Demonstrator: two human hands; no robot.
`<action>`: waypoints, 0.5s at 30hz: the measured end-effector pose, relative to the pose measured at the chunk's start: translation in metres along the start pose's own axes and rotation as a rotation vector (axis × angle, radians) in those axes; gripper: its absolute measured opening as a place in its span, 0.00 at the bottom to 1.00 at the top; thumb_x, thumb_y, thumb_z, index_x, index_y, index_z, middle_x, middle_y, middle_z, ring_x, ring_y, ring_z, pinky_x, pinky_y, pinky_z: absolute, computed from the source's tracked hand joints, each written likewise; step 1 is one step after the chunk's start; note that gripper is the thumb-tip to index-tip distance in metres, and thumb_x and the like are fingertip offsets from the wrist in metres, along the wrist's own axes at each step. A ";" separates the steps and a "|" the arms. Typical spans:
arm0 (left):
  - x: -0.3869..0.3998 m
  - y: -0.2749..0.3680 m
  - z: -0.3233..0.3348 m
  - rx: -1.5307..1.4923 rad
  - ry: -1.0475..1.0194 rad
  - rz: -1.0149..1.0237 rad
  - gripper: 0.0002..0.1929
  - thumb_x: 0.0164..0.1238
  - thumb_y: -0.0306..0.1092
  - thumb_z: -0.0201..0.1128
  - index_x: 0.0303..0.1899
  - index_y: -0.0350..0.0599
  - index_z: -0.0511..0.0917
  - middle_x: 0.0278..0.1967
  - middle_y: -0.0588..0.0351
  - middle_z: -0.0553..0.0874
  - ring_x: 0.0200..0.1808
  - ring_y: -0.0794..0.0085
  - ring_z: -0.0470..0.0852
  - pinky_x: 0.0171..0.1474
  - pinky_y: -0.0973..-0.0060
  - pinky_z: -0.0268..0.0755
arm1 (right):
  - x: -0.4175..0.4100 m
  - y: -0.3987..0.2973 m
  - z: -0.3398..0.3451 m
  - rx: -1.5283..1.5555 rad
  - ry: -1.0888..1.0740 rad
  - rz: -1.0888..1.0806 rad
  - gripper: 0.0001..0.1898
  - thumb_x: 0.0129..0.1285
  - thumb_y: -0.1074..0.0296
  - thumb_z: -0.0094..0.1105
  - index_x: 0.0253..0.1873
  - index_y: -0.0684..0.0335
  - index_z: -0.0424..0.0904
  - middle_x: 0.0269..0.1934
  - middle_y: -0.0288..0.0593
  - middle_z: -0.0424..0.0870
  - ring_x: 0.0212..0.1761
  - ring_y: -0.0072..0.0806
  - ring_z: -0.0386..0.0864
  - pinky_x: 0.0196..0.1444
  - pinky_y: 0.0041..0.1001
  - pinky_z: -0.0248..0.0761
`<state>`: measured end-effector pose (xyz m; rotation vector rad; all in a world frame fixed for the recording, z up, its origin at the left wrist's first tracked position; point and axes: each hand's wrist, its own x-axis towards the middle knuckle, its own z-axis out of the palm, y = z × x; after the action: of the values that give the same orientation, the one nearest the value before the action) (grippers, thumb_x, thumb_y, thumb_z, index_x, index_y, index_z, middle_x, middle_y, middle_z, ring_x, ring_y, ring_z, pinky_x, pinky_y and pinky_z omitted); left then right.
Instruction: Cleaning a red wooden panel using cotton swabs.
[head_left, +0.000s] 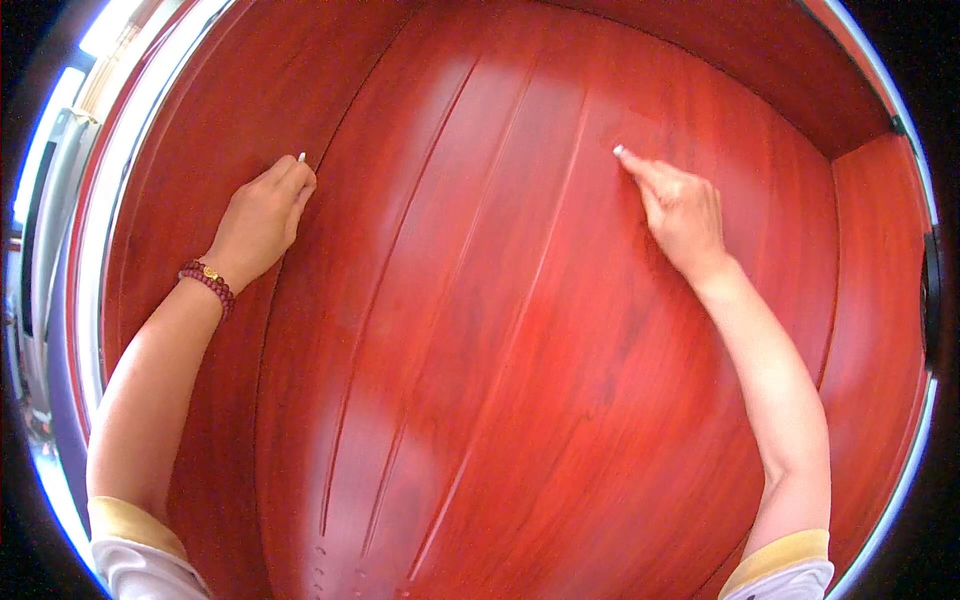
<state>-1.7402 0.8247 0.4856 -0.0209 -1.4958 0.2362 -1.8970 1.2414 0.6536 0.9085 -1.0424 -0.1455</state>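
Observation:
My left hand, with a beaded bracelet at its wrist, is closed around a small white piece whose tip shows above the fingers. It lies at the left part of a glossy red wood-grain panel, by a dark seam. On the right, my right hand pinches another small white piece between thumb and finger, at the panel's surface. What the white pieces are, I cannot tell. Between my hands, long straight grooves run down the panel, with small dents near their lower ends.
Red wood-grain side panels meet the main panel at the right and top. A bright pale edge curves along the left, with grey and white objects beyond it. A dark fitting sits at the far right edge.

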 end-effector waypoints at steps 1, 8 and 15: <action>0.001 0.001 -0.001 -0.006 -0.005 0.004 0.04 0.76 0.27 0.58 0.46 0.40 0.75 0.43 0.41 0.80 0.46 0.38 0.82 0.46 0.51 0.77 | 0.002 0.002 -0.002 -0.011 0.007 0.032 0.17 0.76 0.66 0.50 0.60 0.49 0.86 0.42 0.48 0.90 0.40 0.48 0.88 0.42 0.47 0.82; 0.000 0.001 -0.001 -0.003 -0.003 -0.003 0.03 0.76 0.27 0.58 0.46 0.40 0.75 0.42 0.41 0.80 0.46 0.38 0.82 0.46 0.51 0.77 | 0.001 0.001 0.004 0.044 -0.005 -0.003 0.17 0.75 0.66 0.50 0.61 0.48 0.85 0.42 0.50 0.89 0.40 0.51 0.87 0.41 0.49 0.81; -0.001 0.001 -0.001 0.025 -0.009 -0.027 0.04 0.75 0.26 0.59 0.45 0.40 0.75 0.42 0.41 0.80 0.46 0.39 0.82 0.46 0.52 0.77 | 0.008 -0.012 0.001 -0.002 -0.083 -0.019 0.17 0.75 0.66 0.48 0.60 0.49 0.86 0.42 0.48 0.90 0.40 0.48 0.88 0.41 0.47 0.83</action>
<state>-1.7389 0.8252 0.4843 0.0200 -1.5008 0.2332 -1.8898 1.2290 0.6503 0.9165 -1.1109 -0.2016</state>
